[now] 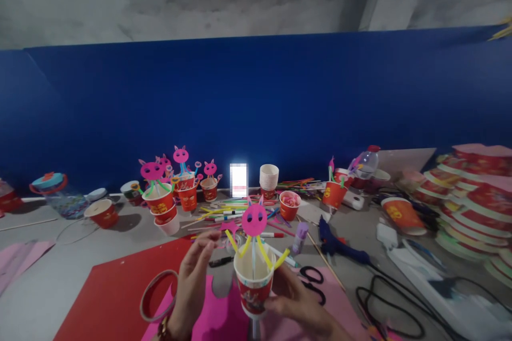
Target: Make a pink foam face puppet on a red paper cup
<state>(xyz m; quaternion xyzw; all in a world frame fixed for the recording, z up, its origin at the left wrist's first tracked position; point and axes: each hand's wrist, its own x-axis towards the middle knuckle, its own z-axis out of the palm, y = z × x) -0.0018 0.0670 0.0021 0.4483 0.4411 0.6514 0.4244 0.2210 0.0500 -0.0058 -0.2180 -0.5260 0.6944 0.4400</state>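
Observation:
My right hand (294, 298) is wrapped round the right side of a red and white paper cup (253, 294). A pink paper head with ears and eyes (254, 219) rises from the cup on a pale stick, with yellow pipe cleaners (262, 250) spreading to both sides. To the left of the cup, my left hand (196, 266) is raised with its fingers apart, holding nothing and not touching the cup. Bright pink paper (218, 311) lies below both hands.
Red paper (120, 287) and a tape roll (160, 295) lie left. Similar pink-headed cups (160, 203) stand behind. Scissors (314, 283), a blue glue gun (340, 245), a power strip (432, 282) and stacked cups (476, 197) are right. Pens and pipe cleaners (228, 210) litter the middle.

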